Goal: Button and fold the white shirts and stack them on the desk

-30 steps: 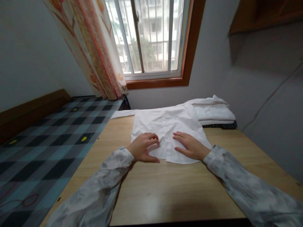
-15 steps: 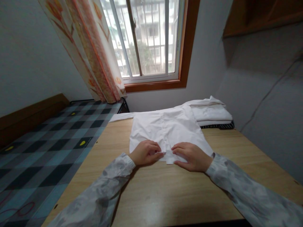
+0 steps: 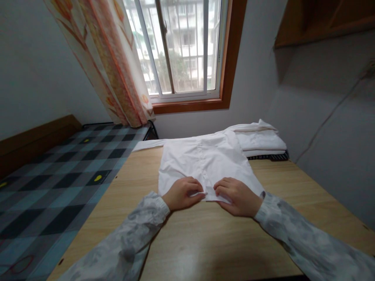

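Observation:
A white button-up shirt (image 3: 187, 160) lies spread on the wooden table (image 3: 181, 242), its row of buttons running down the middle and its hem towards me. One sleeve stretches out to the left past the table's edge. My left hand (image 3: 184, 192) pinches the hem just left of the button strip, thumb below and fingers above. Right of the strip, my right hand (image 3: 238, 196) grips the hem too, with the thumb partly hidden under the cloth. Only a narrow gap of fabric shows between the two hands.
Folded white clothes (image 3: 262, 140) are stacked at the back right on a black slatted rack (image 3: 281, 157), touching the shirt's far side. A bed with a checked cover (image 3: 64, 179) adjoins the table's left side. Behind are a window (image 3: 187, 50) and a floral curtain (image 3: 111, 66).
My left hand has shifted slightly right and down with its hem edge, so the two front edges now lie closer together and nearly level. My right hand has barely moved, still gripping.

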### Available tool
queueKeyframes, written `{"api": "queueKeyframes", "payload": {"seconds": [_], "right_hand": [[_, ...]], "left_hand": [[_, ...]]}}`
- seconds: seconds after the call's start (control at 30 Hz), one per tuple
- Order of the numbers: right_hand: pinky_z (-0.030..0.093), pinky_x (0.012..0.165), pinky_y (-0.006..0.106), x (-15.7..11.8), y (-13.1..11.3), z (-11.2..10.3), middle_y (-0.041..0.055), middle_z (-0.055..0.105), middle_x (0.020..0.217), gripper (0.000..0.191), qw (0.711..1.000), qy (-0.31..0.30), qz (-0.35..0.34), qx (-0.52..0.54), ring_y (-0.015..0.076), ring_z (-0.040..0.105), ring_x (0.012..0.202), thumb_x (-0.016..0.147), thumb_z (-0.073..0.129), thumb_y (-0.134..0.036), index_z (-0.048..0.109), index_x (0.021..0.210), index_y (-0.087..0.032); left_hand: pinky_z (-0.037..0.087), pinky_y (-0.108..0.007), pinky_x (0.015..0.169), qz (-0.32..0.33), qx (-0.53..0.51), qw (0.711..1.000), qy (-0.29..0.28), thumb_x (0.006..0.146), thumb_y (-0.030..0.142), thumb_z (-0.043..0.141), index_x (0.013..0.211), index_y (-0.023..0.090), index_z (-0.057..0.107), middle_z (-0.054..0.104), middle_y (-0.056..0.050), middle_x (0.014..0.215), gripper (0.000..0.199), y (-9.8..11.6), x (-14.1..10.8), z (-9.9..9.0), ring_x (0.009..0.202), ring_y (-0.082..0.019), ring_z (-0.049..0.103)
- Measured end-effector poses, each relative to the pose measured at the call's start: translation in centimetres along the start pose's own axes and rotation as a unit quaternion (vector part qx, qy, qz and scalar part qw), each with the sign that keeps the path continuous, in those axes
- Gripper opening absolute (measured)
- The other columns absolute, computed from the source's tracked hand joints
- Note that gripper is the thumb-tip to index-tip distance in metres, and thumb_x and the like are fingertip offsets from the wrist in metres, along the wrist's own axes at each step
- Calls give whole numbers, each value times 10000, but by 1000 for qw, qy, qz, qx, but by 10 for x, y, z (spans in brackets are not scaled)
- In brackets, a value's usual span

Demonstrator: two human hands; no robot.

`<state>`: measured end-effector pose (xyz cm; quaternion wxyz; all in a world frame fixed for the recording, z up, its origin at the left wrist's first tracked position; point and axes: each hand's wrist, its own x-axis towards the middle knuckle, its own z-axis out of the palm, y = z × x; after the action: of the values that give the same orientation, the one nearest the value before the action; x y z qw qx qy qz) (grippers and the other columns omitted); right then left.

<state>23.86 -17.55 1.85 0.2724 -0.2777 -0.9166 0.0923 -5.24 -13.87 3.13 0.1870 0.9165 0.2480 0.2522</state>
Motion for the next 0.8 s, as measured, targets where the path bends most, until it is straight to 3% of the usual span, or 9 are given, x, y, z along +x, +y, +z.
{"api": "queueKeyframes", "payload": {"seconds": [0.1,0.2,0.27,0.33,0.4,0.5,0.6,0.7,0.8], "right_hand": [[562,902,442,0,1,2,74,772,1008,92,1000,15,6,3,264,706,948,1030,603,-238,694,1016,-249],[562,792,404,-2,0,3,62,755,900,159,991,107,71,35,249,702,848,1079,575,-284,704,988,-259],[567,762,400,-3,-1,2,63,760,904,166,981,160,99,51,248,707,832,1089,572,-291,713,1006,-265],[595,832,419,-3,-1,2,75,790,1007,154,980,173,83,58,257,734,918,1084,580,-272,733,1063,-271],[605,938,441,-3,0,0,81,801,1160,158,990,127,32,60,264,747,1048,1069,598,-257,751,1102,-281],[608,995,436,-2,3,0,83,785,1284,150,997,16,-42,68,257,748,1125,1050,637,-282,770,1118,-271],[610,1003,426,-1,6,1,92,788,1289,163,995,-13,-65,76,252,751,1126,1040,660,-297,777,1145,-252],[607,1014,421,-1,5,1,93,791,1290,176,994,-16,-66,80,248,751,1136,1042,655,-281,777,1167,-259],[605,1015,402,-2,5,-5,93,780,1317,214,995,-19,-51,87,242,751,1151,1050,650,-302,760,1229,-264]], "left_hand": [[589,-311,833,13,3,1000,2,1026,367,700,1001,233,819,828,-65,1016,181,0,-1,0,930,-199,763],[590,-312,843,15,4,1000,6,1043,365,685,1012,241,830,840,-56,1029,193,4,1,3,933,-196,772],[588,-317,850,11,6,1000,14,1055,376,679,1007,246,839,851,-50,1033,212,7,2,6,932,-197,779],[588,-322,857,3,2,1000,24,1064,393,671,1006,247,847,856,-55,1031,236,11,3,9,933,-203,786],[586,-316,856,-2,-18,1000,15,1067,411,663,986,240,850,853,-64,1010,265,15,3,9,925,-205,788],[579,-277,818,-19,-101,993,-55,1058,423,658,1053,205,850,849,-78,1013,290,18,3,0,903,-191,783],[562,-248,765,-84,-175,975,-107,1081,427,596,1116,159,849,851,-82,977,369,13,5,-17,867,-176,775],[554,-263,814,-143,-157,973,-87,1084,431,576,1102,167,847,851,-82,1014,378,0,7,-39,934,-188,768],[522,-280,771,-186,-35,981,-49,1031,471,636,1073,196,814,819,-72,1019,330,-19,0,-61,896,-194,730]]}}
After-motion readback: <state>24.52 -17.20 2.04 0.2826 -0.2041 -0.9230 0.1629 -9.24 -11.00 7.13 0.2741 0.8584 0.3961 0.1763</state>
